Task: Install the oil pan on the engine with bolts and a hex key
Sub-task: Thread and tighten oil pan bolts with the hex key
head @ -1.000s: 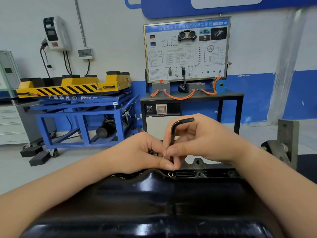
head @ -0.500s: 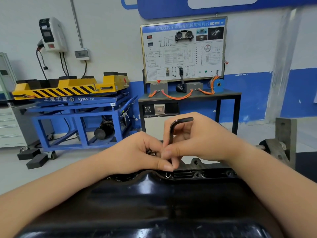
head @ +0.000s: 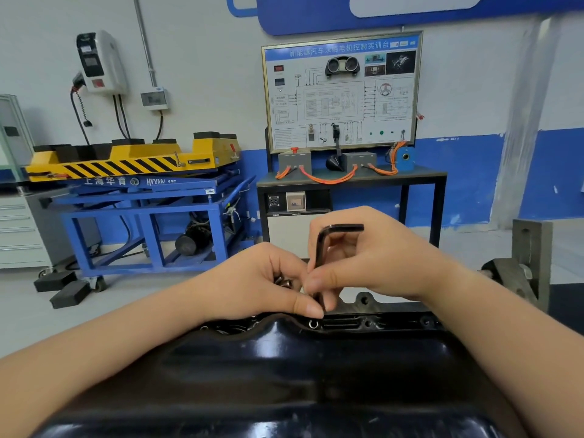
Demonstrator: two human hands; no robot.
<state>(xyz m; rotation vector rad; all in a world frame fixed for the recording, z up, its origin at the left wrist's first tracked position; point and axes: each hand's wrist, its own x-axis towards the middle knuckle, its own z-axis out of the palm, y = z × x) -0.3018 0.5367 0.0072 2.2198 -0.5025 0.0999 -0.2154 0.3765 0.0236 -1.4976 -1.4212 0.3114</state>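
The glossy black oil pan (head: 284, 374) fills the lower view, its far flange (head: 373, 324) showing bolt holes. A bolt hole with a bright ring (head: 313, 324) lies just below my fingertips. My right hand (head: 373, 263) holds a black L-shaped hex key (head: 322, 248) upright, short arm on top pointing right, its lower tip hidden behind my fingers. My left hand (head: 262, 279) is curled around several loose bolts (head: 284, 282), its thumb touching the hex key's lower end above the flange.
A grey metal engine-stand bracket (head: 527, 263) rises at the right edge. Beyond the pan stand a blue lift table with a yellow striped top (head: 136, 184), a black training bench with a wiring board (head: 344, 121), and black blocks (head: 66, 289) on the floor.
Both hands stay together at the far flange with the hex key upright; only the view shifts slightly. No clear movement of key or bolts.
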